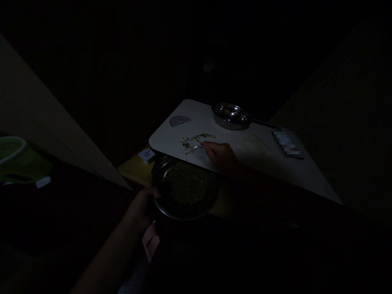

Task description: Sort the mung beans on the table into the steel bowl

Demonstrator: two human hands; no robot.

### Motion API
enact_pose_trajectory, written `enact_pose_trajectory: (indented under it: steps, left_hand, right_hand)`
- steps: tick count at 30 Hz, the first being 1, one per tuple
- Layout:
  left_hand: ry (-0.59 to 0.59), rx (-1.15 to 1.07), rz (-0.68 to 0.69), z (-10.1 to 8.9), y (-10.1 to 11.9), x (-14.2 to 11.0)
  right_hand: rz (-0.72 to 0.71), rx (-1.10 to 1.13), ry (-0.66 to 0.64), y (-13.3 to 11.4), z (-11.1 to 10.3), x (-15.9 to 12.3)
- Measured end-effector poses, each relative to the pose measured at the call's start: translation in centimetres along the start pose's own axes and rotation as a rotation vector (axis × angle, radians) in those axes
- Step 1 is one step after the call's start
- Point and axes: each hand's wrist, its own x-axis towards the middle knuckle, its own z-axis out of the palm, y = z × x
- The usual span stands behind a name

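My left hand (pixel 147 204) grips the rim of a metal bowl (pixel 174 215) held just below the table's near edge. Many small green beans (pixel 186 183), which look like mung beans, lie in it. On the white table (pixel 257 163), my right hand (pixel 222 155) is closed on a clear half-round protractor (pixel 200 153), close to the edge above the bowl. Beyond the protractor, loose beans and bits (pixel 199 138) are scattered on the tabletop. A second protractor (pixel 180 121) lies flat near the far left corner. The scene is dim, so finger details are faint.
Another metal bowl (pixel 231 116) stands at the table's far edge. A blurred-out flat object (pixel 288 143) lies to the right. Under the left corner is a small white box (pixel 146 155). A green basket (pixel 21 159) is at far left, beside a pale panel (pixel 55 118).
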Motion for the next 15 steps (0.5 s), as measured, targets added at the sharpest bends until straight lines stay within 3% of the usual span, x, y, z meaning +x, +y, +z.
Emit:
enact_pose_trajectory:
  steps: [9, 15]
  left_hand:
    - [0.027, 0.057, -0.065, -0.53, -0.11, 0.51]
    - [0.043, 0.043, -0.02, -0.06, 0.03, 0.13]
  right_hand:
    - [-0.059, 0.027, 0.009, -0.04, 0.3, -0.03]
    - [-0.042, -0.025, -0.011, -0.33, 0.5, 0.58]
